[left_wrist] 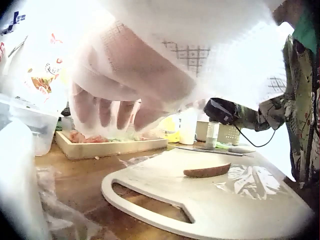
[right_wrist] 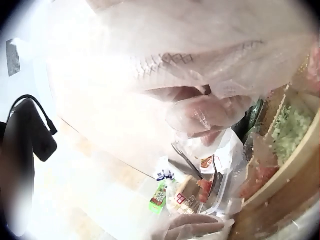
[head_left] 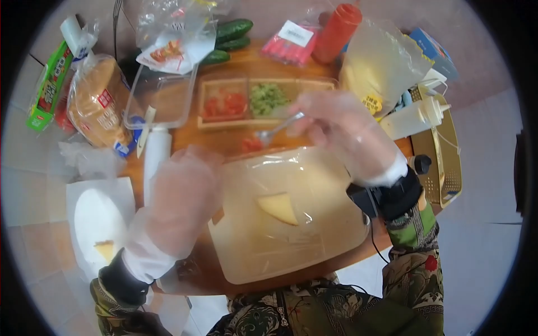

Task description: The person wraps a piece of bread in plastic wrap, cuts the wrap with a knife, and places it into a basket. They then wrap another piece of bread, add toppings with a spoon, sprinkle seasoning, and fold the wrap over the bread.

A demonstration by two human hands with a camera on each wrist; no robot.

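Observation:
My right hand, in a clear plastic glove, grips the handle of a metal spoon. Red diced pieces are at the spoon's tip, over the table's strip between the divided wooden tray and the white cutting board. My left hand, gloved too, hovers near the board's left side; its fingers hang loosely bent, with nothing visible in them. On the board lies a pale wedge of bread with a brown crust. Diced red pieces and shredded green fill tray compartments.
Left of the tray are a clear plastic box, a bagged loaf and a white bottle. Cucumbers, a pink packet and a red bottle stand behind. At right are a squeeze bottle and a basket.

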